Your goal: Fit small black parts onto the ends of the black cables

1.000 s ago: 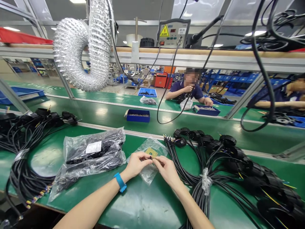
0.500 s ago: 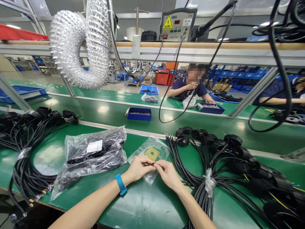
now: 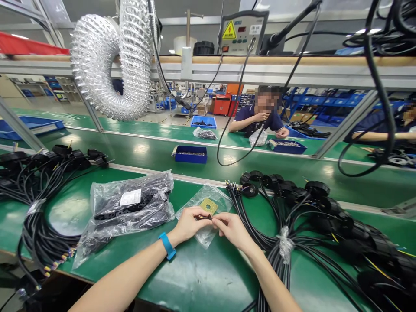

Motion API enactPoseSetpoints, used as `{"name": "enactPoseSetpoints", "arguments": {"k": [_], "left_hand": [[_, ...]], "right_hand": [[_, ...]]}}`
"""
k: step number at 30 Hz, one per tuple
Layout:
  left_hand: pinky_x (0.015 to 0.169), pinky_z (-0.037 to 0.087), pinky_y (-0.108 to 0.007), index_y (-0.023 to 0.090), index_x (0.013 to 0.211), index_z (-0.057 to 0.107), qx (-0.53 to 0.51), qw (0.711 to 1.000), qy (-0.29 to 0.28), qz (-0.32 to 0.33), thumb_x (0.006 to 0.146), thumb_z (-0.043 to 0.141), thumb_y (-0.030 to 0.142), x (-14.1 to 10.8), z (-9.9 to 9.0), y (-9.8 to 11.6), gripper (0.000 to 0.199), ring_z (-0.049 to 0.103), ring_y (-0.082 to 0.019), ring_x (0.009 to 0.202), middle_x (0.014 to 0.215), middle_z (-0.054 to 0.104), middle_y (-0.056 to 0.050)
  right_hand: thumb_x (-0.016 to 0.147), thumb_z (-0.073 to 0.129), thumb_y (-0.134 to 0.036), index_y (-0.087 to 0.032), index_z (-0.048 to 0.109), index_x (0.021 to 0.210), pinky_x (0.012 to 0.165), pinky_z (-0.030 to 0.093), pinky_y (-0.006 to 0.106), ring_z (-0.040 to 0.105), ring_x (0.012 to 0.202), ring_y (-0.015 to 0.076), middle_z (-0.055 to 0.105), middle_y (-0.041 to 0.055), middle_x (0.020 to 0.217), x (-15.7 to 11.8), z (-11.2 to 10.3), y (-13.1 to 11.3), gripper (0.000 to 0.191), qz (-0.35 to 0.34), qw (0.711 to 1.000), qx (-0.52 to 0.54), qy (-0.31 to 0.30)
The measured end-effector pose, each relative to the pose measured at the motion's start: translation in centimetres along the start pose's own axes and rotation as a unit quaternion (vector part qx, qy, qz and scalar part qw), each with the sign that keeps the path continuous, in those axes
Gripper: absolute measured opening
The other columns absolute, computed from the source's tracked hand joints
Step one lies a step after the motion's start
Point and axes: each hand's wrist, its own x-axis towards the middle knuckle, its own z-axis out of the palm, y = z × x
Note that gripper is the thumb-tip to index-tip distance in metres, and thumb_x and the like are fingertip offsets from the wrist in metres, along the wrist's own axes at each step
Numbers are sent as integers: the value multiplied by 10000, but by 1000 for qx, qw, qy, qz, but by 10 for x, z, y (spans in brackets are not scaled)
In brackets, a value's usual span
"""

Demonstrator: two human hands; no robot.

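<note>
My left hand (image 3: 191,225), with a blue band on its wrist, is closed in a pinch on a small dark part (image 3: 204,217) that shows a bit of yellow-orange. Thumb and forefinger of my right hand (image 3: 232,229) are pressed together at the right end of that part. Its exact kind is too small and too covered to make out. Just behind the fingers, a yellow square board (image 3: 209,206) with a round hole lies on a clear plastic bag (image 3: 192,200), which spreads partly under my hands on the green table (image 3: 195,277).
A clear bag of black parts (image 3: 133,208) lies left. Tied black cables with round black ends (image 3: 35,216) are at far left; another cable bundle (image 3: 284,251) lies right. A blue bin (image 3: 190,158) stands ahead. Across sits a co-worker (image 3: 242,123). A silver duct (image 3: 110,104) and cables hang overhead.
Both hands remain together on the small part, with slight finger movement and a small shift rightward. Across the table, the co-worker's hand by the blue box has lifted slightly.
</note>
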Motion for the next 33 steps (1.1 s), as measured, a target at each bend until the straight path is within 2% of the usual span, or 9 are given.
{"name": "enactPoseSetpoints", "arguments": {"k": [5,12,15,19,21,24,27,30,33], "left_hand": [[687,433,-234,146,862,731,-7,1000,-18,13,756,710,334,-3,1,-1,217,577,-134,742,808,656,-51],[716,435,-236,177,879,740,4,999,-39,37,769,704,332,-1,0,-1,193,587,-130,758,806,664,-39],[761,447,-236,181,912,731,-1,999,-31,44,777,698,315,0,2,-3,193,593,-130,809,860,662,-37],[811,484,-266,171,1182,621,-80,997,0,0,719,747,286,2,5,-8,494,606,-161,915,1020,642,-68],[809,498,-286,117,1203,586,-140,989,-7,-46,685,771,295,3,6,-10,579,620,-176,903,1029,647,-101],[725,507,-283,45,1047,636,-184,977,-23,-102,713,745,342,3,6,-8,459,621,-156,745,899,670,-129],[709,508,-286,44,1006,651,-197,973,-33,-118,728,732,331,3,5,-5,407,617,-152,716,904,673,-136],[812,497,-301,76,973,677,-162,983,-48,-73,730,731,287,2,3,-2,327,632,-183,850,966,669,-118],[813,487,-276,116,939,705,-84,996,-41,-13,764,701,276,2,1,-1,237,622,-170,869,939,664,-82]], "right_hand": [[919,456,-330,-119,487,594,612,335,228,454,612,104,490,9,600,0,3,4,388,-43,998,-39,11],[898,484,-330,-114,518,614,534,296,216,397,538,87,465,1,566,-1,4,8,359,-10,1000,19,-13],[895,494,-362,-114,553,644,471,290,218,393,456,78,483,4,558,-2,3,4,358,10,999,33,3],[866,553,-352,-125,657,771,483,365,221,476,478,83,576,32,700,-2,0,0,267,-28,997,15,65],[852,582,-341,-145,685,828,513,395,221,511,515,89,593,35,746,-2,-1,-2,223,-51,994,-3,97],[851,597,-325,-164,693,832,588,424,224,547,589,105,596,31,728,-3,-1,-2,188,-78,988,-41,126],[883,556,-318,-163,683,820,591,414,222,530,578,100,582,26,696,-5,0,-1,210,-84,988,-64,109],[900,522,-336,-140,665,804,536,390,215,484,507,81,568,24,680,-4,2,2,261,-63,994,-31,84],[878,543,-365,-107,632,767,471,351,207,447,454,73,559,23,645,-2,3,4,295,-10,997,46,53]]}}
